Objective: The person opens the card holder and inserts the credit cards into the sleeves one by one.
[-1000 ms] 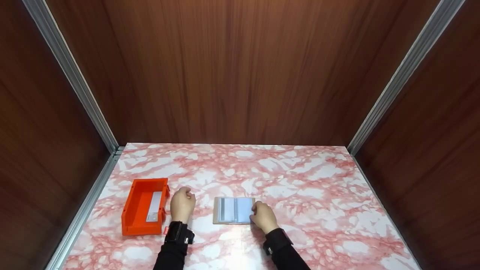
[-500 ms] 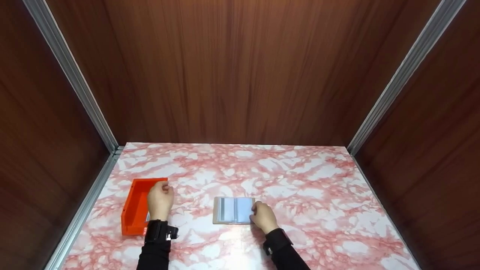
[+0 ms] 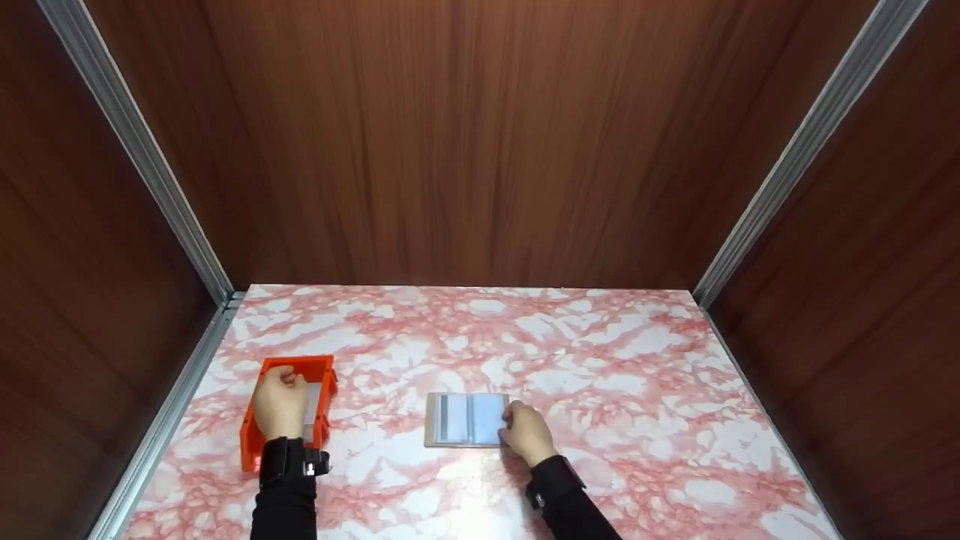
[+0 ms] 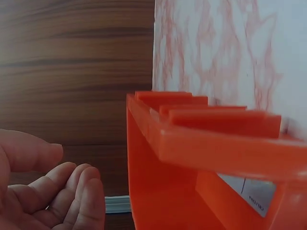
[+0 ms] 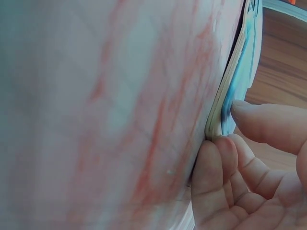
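An open card holder (image 3: 454,420) with clear sleeves and a tan cover lies flat in the middle of the table. My right hand (image 3: 529,433) pinches its right edge; in the right wrist view the thumb (image 5: 268,123) presses on the sleeves and the fingertips meet the cover's edge. Over the orange bin (image 3: 327,409) hangs my left hand (image 3: 281,405), its fingers loosely curled and nothing between them. A white printed card (image 4: 254,194) lies in the bin, partly hidden by the left hand in the head view.
The table (image 3: 600,352) has a red and white marbled top. Brown wood-look panels (image 3: 465,150) close it in at the back and both sides, with metal rails (image 3: 135,135) at the corners.
My left hand has moved left from beside the orange bin to over it. The right hand and the card holder have stayed in place.
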A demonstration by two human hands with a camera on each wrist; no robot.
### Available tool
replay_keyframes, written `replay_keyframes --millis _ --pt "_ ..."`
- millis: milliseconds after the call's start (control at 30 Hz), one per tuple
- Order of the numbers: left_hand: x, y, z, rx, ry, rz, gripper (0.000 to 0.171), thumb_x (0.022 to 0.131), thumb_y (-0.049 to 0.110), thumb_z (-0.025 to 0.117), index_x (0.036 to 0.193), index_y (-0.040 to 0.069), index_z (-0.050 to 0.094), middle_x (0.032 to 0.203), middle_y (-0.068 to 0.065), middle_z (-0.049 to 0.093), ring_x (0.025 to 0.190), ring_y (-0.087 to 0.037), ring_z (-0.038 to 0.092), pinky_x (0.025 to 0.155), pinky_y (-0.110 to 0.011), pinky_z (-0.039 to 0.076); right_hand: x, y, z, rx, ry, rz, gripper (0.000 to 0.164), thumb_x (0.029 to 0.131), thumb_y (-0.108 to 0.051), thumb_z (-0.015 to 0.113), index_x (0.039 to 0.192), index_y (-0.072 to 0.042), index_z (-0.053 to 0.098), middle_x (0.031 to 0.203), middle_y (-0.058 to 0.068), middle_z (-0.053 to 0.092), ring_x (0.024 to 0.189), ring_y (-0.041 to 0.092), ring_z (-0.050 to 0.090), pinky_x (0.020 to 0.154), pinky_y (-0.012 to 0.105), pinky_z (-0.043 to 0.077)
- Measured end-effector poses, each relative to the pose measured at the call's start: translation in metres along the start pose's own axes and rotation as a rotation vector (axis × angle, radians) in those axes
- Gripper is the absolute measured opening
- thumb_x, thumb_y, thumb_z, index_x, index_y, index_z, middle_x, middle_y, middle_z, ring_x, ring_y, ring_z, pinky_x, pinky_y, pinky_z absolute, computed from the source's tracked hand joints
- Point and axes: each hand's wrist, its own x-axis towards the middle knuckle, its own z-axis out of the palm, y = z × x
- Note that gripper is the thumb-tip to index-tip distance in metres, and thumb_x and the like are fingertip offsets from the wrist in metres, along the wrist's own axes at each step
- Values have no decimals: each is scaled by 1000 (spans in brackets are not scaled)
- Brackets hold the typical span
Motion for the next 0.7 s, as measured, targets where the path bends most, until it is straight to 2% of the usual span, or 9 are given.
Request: replay_keyframes --millis 233,433,533,700 --pt "3 -11 0 38 -35 -30 29 91 6 57 113 -13 61 107 -30 65 100 -45 60 90 -53 44 0 0 0 -6 20 -22 22 74 0 76 88 -2 59 73 2 55 66 22 54 64 39 47" --pt "3 -23 6 75 -62 -23 31 88 7 58 109 -15 62 105 -32 64 98 -49 59 90 -54 44 0 -1 0 2 23 -22 22 73 0 75 88 -2 59 72 2 54 65 22 53 64 39 47" --pt "3 -29 8 90 -106 -31 31 89 8 57 109 -15 61 108 -34 63 99 -51 58 91 -55 43 0 0 0 2 21 -16 22 73 -1 75 88 -2 59 72 2 54 66 22 53 64 39 47" --pt "3 -38 9 121 -196 -55 37 92 10 55 118 -16 57 118 -37 58 105 -53 55 95 -56 42 0 0 0 8 15 -4 22 73 -1 75 88 -2 59 72 2 54 66 21 53 64 39 47"
